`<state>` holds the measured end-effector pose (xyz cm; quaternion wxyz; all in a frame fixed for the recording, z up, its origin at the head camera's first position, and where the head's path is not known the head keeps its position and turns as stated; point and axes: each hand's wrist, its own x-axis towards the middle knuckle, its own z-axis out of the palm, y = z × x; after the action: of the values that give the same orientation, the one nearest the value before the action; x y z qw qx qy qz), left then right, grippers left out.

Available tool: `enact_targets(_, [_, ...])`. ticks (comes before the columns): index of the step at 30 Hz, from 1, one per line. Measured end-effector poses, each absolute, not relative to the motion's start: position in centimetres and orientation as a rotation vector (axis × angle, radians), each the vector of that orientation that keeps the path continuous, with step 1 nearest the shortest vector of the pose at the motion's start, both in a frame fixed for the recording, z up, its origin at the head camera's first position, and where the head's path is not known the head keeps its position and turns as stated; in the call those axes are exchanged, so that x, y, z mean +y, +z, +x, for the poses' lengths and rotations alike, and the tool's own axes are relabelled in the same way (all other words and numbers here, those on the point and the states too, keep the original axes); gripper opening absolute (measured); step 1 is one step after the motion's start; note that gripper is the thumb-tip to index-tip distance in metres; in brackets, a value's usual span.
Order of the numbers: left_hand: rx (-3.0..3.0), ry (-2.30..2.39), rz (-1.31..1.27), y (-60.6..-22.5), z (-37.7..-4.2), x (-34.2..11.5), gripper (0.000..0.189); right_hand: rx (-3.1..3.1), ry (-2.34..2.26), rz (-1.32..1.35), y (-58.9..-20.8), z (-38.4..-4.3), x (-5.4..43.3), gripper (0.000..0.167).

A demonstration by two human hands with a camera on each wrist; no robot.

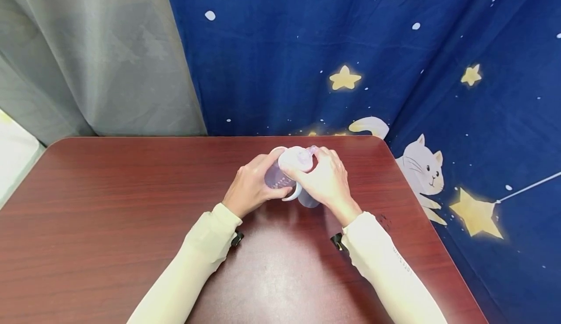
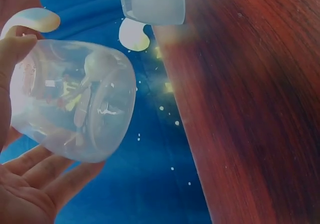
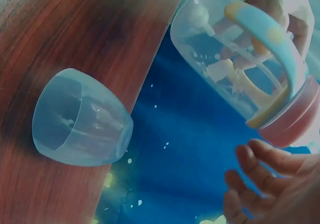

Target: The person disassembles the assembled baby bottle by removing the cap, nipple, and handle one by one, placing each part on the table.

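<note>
1. By the left hand (image 1: pixel 252 182), the body of the bottle (image 1: pixel 275 178) is gripped, thumb and fingers wrapped round it; the bottle is held tilted above the table (image 1: pixel 109 192), near the far edge.
2. The bottle will probably prove light, as no liquid can be made out in it. Its wall looks like stiff plastic, smooth enough to slip but not easily broken; it is best taken round the middle, or by the handle (image 1: pixel 292 195).
3. The collar (image 1: pixel 295 158) seems firm and is best gripped at its rim; the spout (image 1: pixel 312 149) looks softer and should be spared pressure.
4. By the right hand (image 1: pixel 330 182), the collar is held, thumb laid against it, fingers curled at its side; how tightly cannot be told.
5. In looks, the bottle is see-through, with pale print and a pale ball (image 2: pixel 99 67) inside; in the right wrist view the handle is pale blue with yellow patches, the collar pink.
6. The cup (image 3: pixel 82 119), frosted and plain, is stood wider end down on the table, apart from the bottle.
</note>
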<state>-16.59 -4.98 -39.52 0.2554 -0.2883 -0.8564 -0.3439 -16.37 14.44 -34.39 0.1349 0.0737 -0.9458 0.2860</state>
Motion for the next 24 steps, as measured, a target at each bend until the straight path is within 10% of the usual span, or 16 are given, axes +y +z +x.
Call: enact_targets(24, [-2.354,-1.138,-0.779,-39.6,-16.9,-5.4,0.085,-2.690,1.174,0.452,-34.2,-17.0,15.0,0.054])
